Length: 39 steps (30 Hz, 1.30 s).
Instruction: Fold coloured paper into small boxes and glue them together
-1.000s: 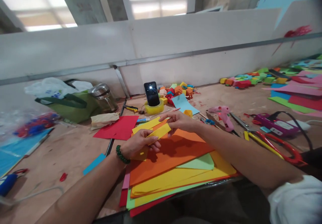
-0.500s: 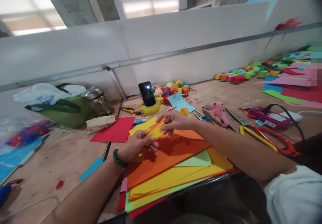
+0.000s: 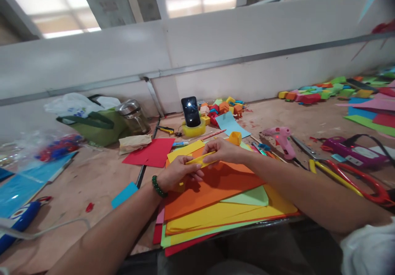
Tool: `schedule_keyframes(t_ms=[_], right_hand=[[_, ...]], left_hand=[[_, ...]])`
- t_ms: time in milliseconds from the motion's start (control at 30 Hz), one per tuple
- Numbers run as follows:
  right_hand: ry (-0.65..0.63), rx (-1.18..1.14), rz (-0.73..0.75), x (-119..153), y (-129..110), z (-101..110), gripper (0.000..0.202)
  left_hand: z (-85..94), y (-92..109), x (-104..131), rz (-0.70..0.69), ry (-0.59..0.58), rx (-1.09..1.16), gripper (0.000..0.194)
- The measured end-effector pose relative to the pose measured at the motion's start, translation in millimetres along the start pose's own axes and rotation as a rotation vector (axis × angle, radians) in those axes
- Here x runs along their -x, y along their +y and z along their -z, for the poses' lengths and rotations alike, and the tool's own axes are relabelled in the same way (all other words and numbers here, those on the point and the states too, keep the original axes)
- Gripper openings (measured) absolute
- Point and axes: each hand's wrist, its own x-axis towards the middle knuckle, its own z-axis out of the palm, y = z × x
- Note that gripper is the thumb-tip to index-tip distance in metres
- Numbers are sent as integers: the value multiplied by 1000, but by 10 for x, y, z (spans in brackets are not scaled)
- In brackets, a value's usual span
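Note:
A narrow yellow paper strip [image 3: 200,159] is pinched between my two hands over the stack of coloured sheets. My left hand [image 3: 180,172], a green bead bracelet on its wrist, grips the left end with the thumb on top. The fingers of my right hand [image 3: 218,150] close on the other end. Directly below lies an orange sheet [image 3: 216,188] on top of yellow sheets [image 3: 203,219] and a pale green one [image 3: 249,196]. Just behind my right hand sits a small folded yellow paper piece [image 3: 235,138].
A phone [image 3: 191,111] leans upright on a yellow tape roll [image 3: 194,130]. To the right lie a pink glue gun [image 3: 284,141], large scissors [image 3: 336,172] and a purple device [image 3: 354,151]. A green bag [image 3: 101,129] and a glass jar [image 3: 134,116] stand back left. Small coloured paper blocks [image 3: 224,108] are heaped behind.
The view has shifted, so the table's things appear farther right. The yellow strip has turned from a broad face to a thinner edge between my hands, and both hands still hold it.

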Motion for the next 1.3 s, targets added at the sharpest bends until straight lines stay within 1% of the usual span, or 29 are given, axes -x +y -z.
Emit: schedule_keyframes(t_ms=[67,133,233,333,433,533,633,767,967,1133,1200,1300], right_hand=[[-57,14,-58,18,-35,12,37],[-111,45,-81,27,-44,24,37],[-130,97,-34,15,10,59,38],[-100,87,2,-18,89,129,40],[-82,73,46,-48,116,185,39],[-128,101,104,-50,91,179,31],[-202,145,125,-21,52,134,23],[-226,182,103,34,-7,81,18],[-228,192,-20,85,-72,18,10],[-239,215,-72,96,-83,11,8],[-232,216,-62,101,-99,16,9],[-239,201,-54,111,-136,21,18]], left_hand=[[3,13,9,27,-2,-9,42],[13,-3,1,46,-22,-38,39],[26,-60,-37,0,-13,-41,37],[27,-96,-75,-112,88,36,36],[6,-86,-78,-215,181,102,35],[-36,-61,-47,-280,235,95,34],[-74,-48,-16,-299,268,81,35],[-89,-46,2,-310,263,39,34],[-108,-32,25,-330,265,-28,35],[-136,5,58,-322,260,-67,39],[-132,17,68,-303,239,-60,40],[-119,30,79,-259,204,-38,38]])
